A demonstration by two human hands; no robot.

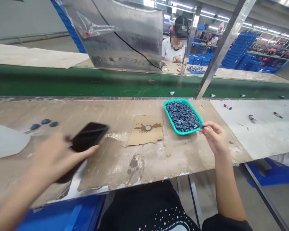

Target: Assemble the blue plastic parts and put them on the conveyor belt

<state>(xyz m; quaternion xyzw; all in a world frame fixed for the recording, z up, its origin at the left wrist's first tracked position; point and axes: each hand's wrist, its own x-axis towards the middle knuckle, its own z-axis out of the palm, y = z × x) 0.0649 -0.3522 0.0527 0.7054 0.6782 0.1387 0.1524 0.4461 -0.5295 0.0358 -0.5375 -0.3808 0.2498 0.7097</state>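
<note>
My left hand, blurred by motion, is over a black smartphone; its thumb lies across the phone's right side and the hand seems to grip it. A small dark spot by its fingertips is too smeared to name. Beyond that hand lie three dark blue stone-like pieces. My right hand is closed in a pinch on a small dark blue piece, right at the near corner of a green plastic basket. Many similar dark blue pieces fill the basket.
A round metal-rimmed disc sits on a stained cardboard piece mid-table. Behind runs a green conveyor belt carrying small parts. A slanted metal post and a metal panel stand beyond. Across the belt sits another person.
</note>
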